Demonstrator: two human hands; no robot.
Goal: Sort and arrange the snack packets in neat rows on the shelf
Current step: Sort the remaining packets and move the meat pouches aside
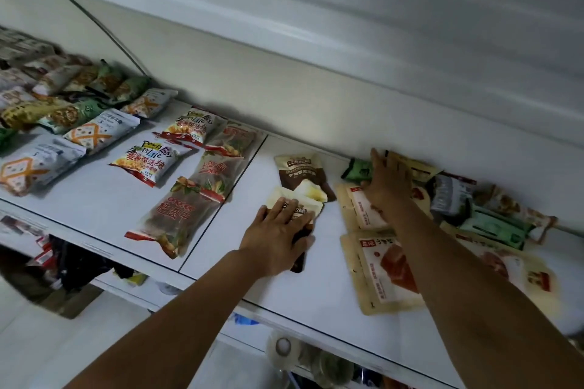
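Most of the brown-and-cream packet point(295, 215) is covered by the left hand point(278, 232), which is laid flat on it with fingers spread, pressing rather than gripping. Just behind it, a matching packet point(300, 172) is seen in full on the white shelf point(104, 199). To its right, the right hand point(387, 181) is spread open over a jumbled pile point(474, 208), a red-label pouch point(363, 207) partly hidden beneath; whether anything's actually pinched can't be told. Far left of it, neater rows point(94, 136) are blurred and cut off.

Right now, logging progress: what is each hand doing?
Left hand: open, flat on a brown-and-cream packet.
Right hand: open, fingers spread over the packet pile.
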